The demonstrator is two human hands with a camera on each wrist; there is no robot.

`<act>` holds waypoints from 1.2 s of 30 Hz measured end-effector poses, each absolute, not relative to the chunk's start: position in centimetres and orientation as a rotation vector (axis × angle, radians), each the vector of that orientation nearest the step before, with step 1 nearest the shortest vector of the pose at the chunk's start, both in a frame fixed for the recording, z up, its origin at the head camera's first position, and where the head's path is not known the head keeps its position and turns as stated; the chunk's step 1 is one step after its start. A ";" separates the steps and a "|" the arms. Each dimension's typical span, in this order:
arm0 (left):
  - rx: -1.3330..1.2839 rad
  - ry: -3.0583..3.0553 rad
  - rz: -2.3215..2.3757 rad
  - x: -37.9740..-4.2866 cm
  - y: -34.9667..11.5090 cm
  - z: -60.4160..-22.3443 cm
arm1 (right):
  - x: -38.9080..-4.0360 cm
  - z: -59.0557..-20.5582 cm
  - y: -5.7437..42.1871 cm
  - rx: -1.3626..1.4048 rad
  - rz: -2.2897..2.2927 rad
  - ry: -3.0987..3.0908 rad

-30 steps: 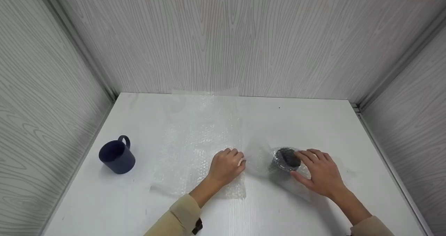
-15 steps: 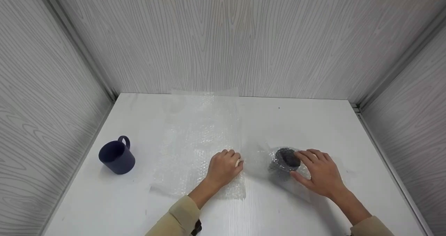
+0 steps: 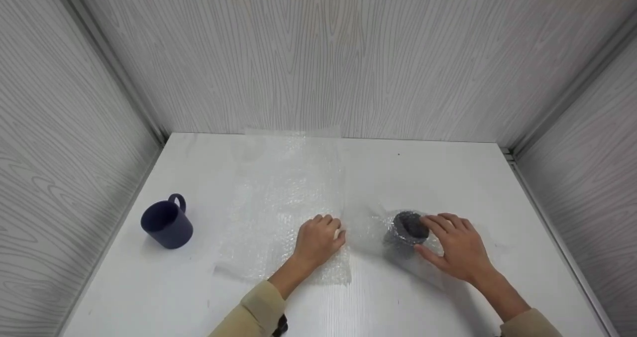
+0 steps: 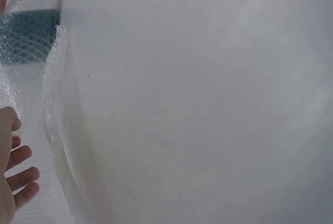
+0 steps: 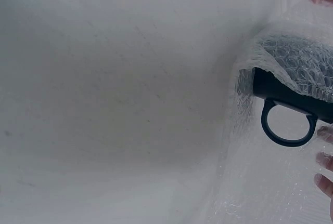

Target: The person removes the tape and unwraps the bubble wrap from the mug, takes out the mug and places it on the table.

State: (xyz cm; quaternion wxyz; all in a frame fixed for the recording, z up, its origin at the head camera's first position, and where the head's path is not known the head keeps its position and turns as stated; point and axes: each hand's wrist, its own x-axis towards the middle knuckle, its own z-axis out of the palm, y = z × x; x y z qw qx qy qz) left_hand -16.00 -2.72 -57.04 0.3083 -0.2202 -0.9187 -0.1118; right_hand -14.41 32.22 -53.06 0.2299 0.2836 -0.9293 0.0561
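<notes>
On the bench (image 3: 448, 170), right of centre, the mug (image 3: 410, 224) sits partly swathed in wrap (image 3: 367, 227). The left hand (image 3: 317, 241) pinches the wrap's end, likely to hold it taut; the right hand (image 3: 457, 247), loosely spread at the mug's rim, presumably steadies it.

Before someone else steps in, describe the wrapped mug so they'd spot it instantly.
Find the white table, then its right side, where the right hand is. The dark mug beside that hand is it. Unlike the uncovered blue mug on the left, it has bubble wrap around part of it.
</notes>
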 end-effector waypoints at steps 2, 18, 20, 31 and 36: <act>-0.578 -2.436 -0.303 -16.0 -2.8 -57.1 | -14.4 -53.1 32.2 0.781 0.157 -2.550; -0.530 -2.462 -0.302 -15.4 -3.5 -57.0 | -14.5 -53.2 32.2 0.799 0.171 -2.525; -0.526 -2.459 -0.304 -15.3 -3.7 -56.9 | -14.5 -53.2 32.2 0.798 0.175 -2.525; -0.493 -2.424 -0.343 -15.2 -5.1 -55.1 | -14.4 -53.0 32.2 0.799 0.173 -2.531; -0.495 -2.389 -0.340 -15.1 -5.3 -54.0 | -14.5 -53.1 32.2 0.808 0.169 -2.515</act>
